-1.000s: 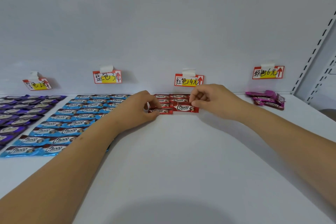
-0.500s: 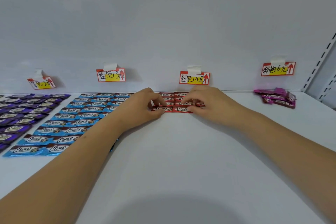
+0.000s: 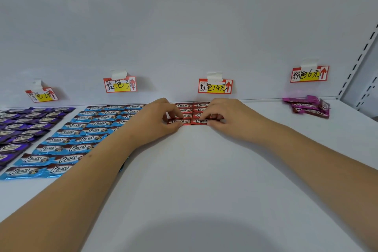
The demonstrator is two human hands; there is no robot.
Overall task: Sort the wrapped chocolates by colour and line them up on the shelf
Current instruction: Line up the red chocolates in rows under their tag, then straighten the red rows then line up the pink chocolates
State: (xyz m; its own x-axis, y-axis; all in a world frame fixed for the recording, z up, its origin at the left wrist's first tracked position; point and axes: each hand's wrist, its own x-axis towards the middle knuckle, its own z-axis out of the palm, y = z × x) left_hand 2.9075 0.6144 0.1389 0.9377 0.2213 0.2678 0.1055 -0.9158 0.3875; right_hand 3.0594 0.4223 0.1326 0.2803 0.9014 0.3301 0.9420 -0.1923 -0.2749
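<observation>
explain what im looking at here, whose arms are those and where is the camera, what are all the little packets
There is no machine here: a person wears a camera on the head, looking forward and down, so both bare arms reach into the picture. On the white shelf lie wrapped chocolates sorted by colour: purple rows far left, blue rows, red rows in the middle, and a loose pink pile at right. Price tags hang on the back wall. The left hand and right hand each pinch a red chocolate in the front row.

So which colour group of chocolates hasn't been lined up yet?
The pink chocolates, far right under the pink price tag: they lie in a loose overlapping heap, while the purple, blue and red ones sit in flat rows.
</observation>
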